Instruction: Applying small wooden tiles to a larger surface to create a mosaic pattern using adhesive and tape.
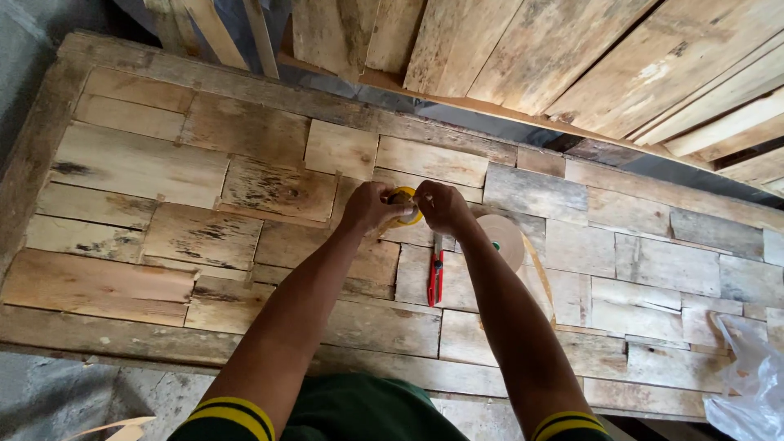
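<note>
My left hand (369,206) and my right hand (442,207) meet over a small yellow roll of tape (405,206) and both grip it, just above a patchwork wooden tabletop (147,163). A red utility knife (435,278) lies flat on the boards directly below my hands, between my forearms. A wide tan roll of paper tape (501,238) sits on the boards beside my right wrist, with a loose strip (542,278) trailing toward me. Much of the yellow roll is hidden by my fingers.
Rough planks (572,57) lean and stack along the far edge of the tabletop. A clear plastic bag (751,384) lies at the near right corner. Grey concrete floor (57,392) shows at the near left.
</note>
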